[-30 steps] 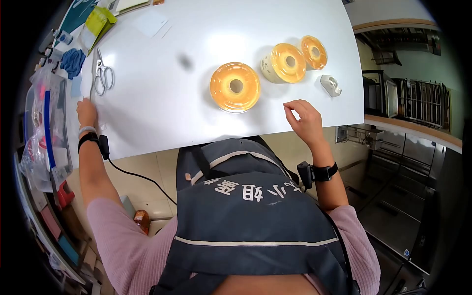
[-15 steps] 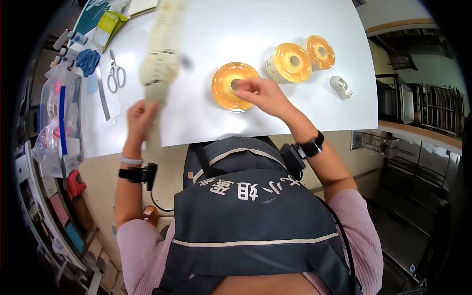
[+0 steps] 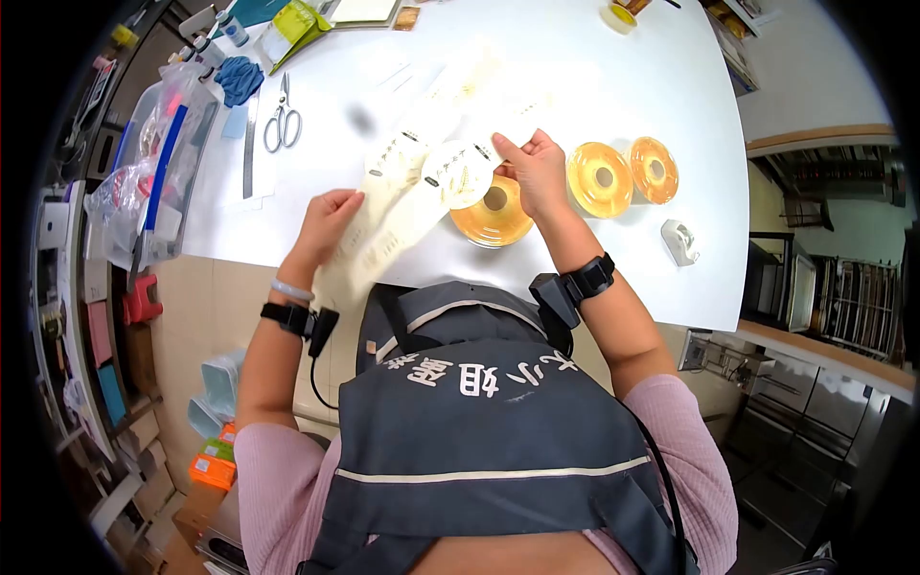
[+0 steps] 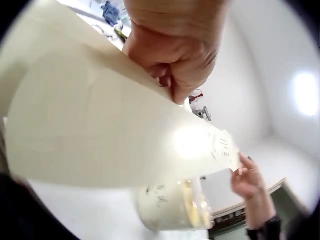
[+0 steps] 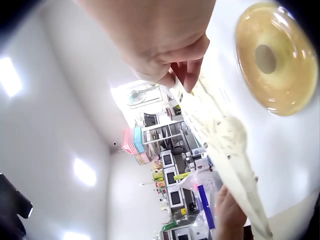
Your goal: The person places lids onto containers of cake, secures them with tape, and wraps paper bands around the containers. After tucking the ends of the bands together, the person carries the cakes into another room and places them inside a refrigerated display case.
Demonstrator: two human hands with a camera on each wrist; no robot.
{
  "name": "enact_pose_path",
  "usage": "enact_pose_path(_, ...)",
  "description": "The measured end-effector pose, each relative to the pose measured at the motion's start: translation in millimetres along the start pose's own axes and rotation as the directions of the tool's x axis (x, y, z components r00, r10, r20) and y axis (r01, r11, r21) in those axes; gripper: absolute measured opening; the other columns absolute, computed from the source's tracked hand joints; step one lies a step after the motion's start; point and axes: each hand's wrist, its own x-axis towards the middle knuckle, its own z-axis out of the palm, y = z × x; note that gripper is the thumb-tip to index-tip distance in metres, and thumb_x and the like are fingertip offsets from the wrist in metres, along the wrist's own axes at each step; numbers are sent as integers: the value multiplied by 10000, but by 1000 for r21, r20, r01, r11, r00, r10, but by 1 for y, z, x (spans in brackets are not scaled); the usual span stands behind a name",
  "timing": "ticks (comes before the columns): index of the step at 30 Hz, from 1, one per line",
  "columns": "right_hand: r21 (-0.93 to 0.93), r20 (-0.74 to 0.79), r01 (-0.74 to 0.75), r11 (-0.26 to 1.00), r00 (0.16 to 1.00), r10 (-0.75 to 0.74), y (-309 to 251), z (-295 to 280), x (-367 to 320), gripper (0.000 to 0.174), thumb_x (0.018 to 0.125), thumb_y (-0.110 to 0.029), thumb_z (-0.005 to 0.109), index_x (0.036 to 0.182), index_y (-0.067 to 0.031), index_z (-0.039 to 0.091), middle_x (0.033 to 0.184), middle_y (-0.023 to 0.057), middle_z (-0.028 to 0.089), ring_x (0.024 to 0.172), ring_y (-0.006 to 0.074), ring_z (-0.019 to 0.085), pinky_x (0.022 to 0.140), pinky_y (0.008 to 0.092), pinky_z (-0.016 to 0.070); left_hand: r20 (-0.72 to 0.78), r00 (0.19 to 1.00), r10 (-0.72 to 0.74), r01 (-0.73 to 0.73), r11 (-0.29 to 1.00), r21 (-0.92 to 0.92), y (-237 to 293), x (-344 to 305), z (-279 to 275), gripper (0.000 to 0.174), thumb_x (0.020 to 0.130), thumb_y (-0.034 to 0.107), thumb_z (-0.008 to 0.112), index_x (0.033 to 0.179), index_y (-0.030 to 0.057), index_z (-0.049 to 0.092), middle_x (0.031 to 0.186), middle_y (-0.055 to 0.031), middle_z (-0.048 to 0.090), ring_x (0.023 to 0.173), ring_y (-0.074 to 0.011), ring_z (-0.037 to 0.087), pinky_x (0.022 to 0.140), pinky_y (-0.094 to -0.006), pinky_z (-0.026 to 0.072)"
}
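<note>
Cream printed paper strips (image 3: 388, 206) with rounded label parts are held up between both hands, over the table's front edge. My left hand (image 3: 328, 228) pinches the paper along its left side; the left wrist view shows thumb and fingers (image 4: 175, 55) closed on its edge. At the other end my right hand (image 3: 537, 172) pinches a corner of a strip between thumb and fingers. Behind the paper, partly covered, stands a round container with a clear lid over an orange ring-shaped content (image 3: 494, 225). Two similar containers (image 3: 600, 180) (image 3: 655, 171) stand to the right.
Scissors (image 3: 283, 120), a metal ruler (image 3: 250, 153) and a blue cloth (image 3: 239, 80) lie on the left of the white table (image 3: 709, 125). A tape dispenser (image 3: 679, 242) is at the right. A bin of plastic bags (image 3: 158, 172) stands at the left edge.
The left hand has brought the paper strips up from the left and across to the middle. The right hand, empty before, has moved to the paper and pinches it. The head view has shifted.
</note>
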Motion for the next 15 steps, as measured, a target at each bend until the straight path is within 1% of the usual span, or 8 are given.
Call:
enact_pose_path(2,34,-17,-2,999,1000,3,-12,-1,-8,206,789,-82,646,929,12,526,774,70,625,631,104,599,509,209,501,-69,994,81,-61,966,251,-14,14,-14,215,875,128,535,1015,-22,603,864,-84,637,746,-115,587,658,-227,472)
enact_pose_path(4,107,-65,32,994,998,-25,-22,-8,-11,183,799,-71,631,929,-15,515,862,71,618,724,132,614,564,250,534,-75,718,692,-307,411,858,-25,27,-35,256,866,95,493,1096,1,557,905,-93,617,788,-130,571,686,-243,459)
enact_pose_path(5,108,-53,41,993,998,-35,-30,-12,-11,183,799,-71,631,929,-15,515,862,71,618,724,132,614,564,250,534,-83,709,701,-303,408,861,-29,25,-43,256,866,95,493,1096,1,557,905,-93,617,788,-130,571,686,-243,459)
enact_pose_path(6,288,-93,106,952,992,-82,-39,-15,-13,166,810,-72,617,936,-26,519,877,68,615,762,138,613,606,266,536,-354,857,374,-137,828,544,-33,14,-49,290,857,104,480,1126,8,532,925,-99,608,800,-138,569,696,-252,457)
enact_pose_path(8,530,-108,159,833,987,-120,-52,-23,-15,126,841,-75,577,956,-55,530,896,69,611,827,157,607,719,313,530,-320,920,-227,242,970,7,-29,-1,-48,369,842,156,455,1182,16,488,979,-111,605,820,-156,581,720,-281,457)
enact_pose_path(11,583,94,36,812,989,-111,-33,-22,-18,157,837,-70,582,983,-40,532,908,72,611,823,161,609,725,310,527,158,967,-198,252,802,-541,22,-23,-4,672,885,497,417,1286,-34,324,1241,-223,456,1146,-292,457,934,-370,384)
enact_pose_path(13,357,257,-65,932,966,-31,-19,-9,-33,136,807,-48,614,931,-10,573,847,61,622,787,136,603,725,274,507,222,971,-86,236,464,-854,58,-22,16,692,901,520,344,1284,-55,289,1278,-229,409,1191,-312,412,962,-404,368)
enact_pose_path(15,41,428,-111,993,900,83,-6,-6,-44,116,786,-45,636,887,-10,590,813,66,623,787,132,604,731,255,496,55,991,-122,102,420,-902,66,-12,24,644,913,501,327,1253,-46,326,1192,-201,468,1139,-304,450,932,-394,386)
